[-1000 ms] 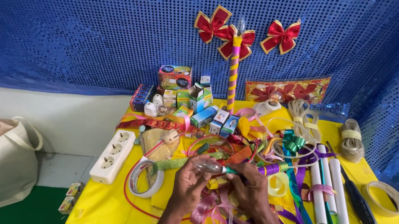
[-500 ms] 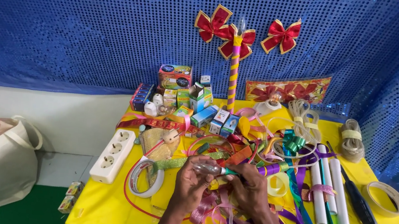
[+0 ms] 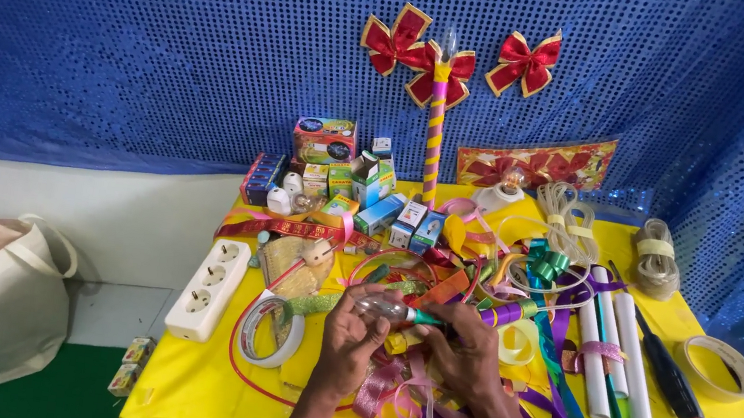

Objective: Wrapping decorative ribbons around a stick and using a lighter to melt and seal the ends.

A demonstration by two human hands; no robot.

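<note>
Lower centre of frame: left hand (image 3: 348,335) has its grip closed round a clear glass bulb (image 3: 375,307), whose long axis runs left-right w/ a green tip (image 3: 423,317) pointing toward the right hand (image 3: 465,351). Right fingers pinch at that tip, so both hands meet on it, just above the yellow table (image 3: 195,387). Glossy pink ribbon (image 3: 395,394) curls below; white power strip (image 3: 208,288) sits left.

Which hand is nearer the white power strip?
Left. The left hand sits just right of the white power strip, past the tape roll; the right hand is farther right.
</note>
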